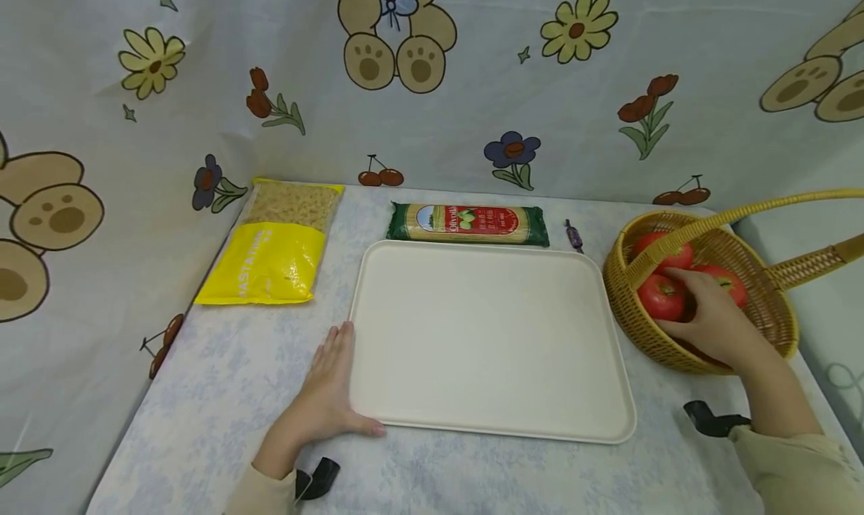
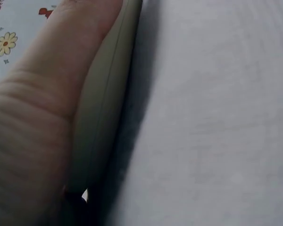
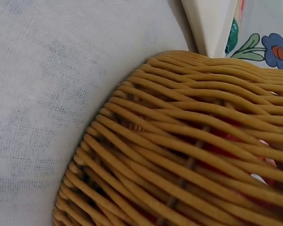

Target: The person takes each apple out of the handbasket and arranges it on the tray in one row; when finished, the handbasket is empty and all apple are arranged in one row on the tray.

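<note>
A white rectangular tray (image 1: 489, 339) lies in the middle of the table. My left hand (image 1: 327, 399) rests at its near left corner, straight fingers along the left side and thumb by the front edge. In the left wrist view the thumb lies close against the tray's side (image 2: 101, 103). On the right stands a wicker basket (image 1: 763, 305) with red apples in it. My right hand (image 1: 715, 320) reaches inside and grips the front apple (image 1: 660, 296) between thumb and fingers. Only the basket's woven wall (image 3: 179, 141) shows in the right wrist view, hiding that hand.
A yellow pasta bag (image 1: 270, 260) lies at the back left. Behind the tray is a green-ended spaghetti packet (image 1: 472, 224), with a small purple wrapped item (image 1: 574, 236) to its right. The basket's tall handle (image 1: 776, 202) arches over the right side. A patterned cloth hangs behind.
</note>
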Motion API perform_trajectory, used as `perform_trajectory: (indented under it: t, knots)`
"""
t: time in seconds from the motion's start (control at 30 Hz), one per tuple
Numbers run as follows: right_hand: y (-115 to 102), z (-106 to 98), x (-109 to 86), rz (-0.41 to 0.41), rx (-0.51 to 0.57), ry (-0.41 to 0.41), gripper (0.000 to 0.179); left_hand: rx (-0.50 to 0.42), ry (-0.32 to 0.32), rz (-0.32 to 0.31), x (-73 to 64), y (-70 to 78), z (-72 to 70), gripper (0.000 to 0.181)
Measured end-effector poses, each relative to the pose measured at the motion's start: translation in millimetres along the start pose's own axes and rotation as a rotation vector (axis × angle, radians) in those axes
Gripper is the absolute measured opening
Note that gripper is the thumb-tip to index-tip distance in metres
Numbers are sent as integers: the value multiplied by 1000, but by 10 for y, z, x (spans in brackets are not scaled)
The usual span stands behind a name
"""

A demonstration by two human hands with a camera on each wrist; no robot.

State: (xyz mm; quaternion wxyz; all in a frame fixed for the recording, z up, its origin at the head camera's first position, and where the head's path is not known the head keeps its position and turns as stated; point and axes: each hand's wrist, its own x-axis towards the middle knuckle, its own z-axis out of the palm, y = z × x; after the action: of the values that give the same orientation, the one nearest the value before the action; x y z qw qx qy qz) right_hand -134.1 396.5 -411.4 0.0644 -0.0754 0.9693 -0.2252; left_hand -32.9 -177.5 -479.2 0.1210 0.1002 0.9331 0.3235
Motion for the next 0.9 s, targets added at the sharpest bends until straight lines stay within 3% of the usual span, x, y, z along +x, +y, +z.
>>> perform_trajectory:
  t: [0.2, 0.47, 0.7, 0.9]
  knots:
    - [-8, 5, 46, 50, -65, -48, 103, 0, -4, 1, 0, 1, -8, 167]
    - [-35, 36, 62, 57, -97, -38, 104, 3, -3, 2, -1, -1, -9, 166]
    - [-31, 20, -13, 39, -61, 134, 97, 6, 1, 7, 1, -5, -2, 166]
    - [-136, -106, -145, 109, 22, 254, 102, 14, 4, 5, 0, -5, -4, 166]
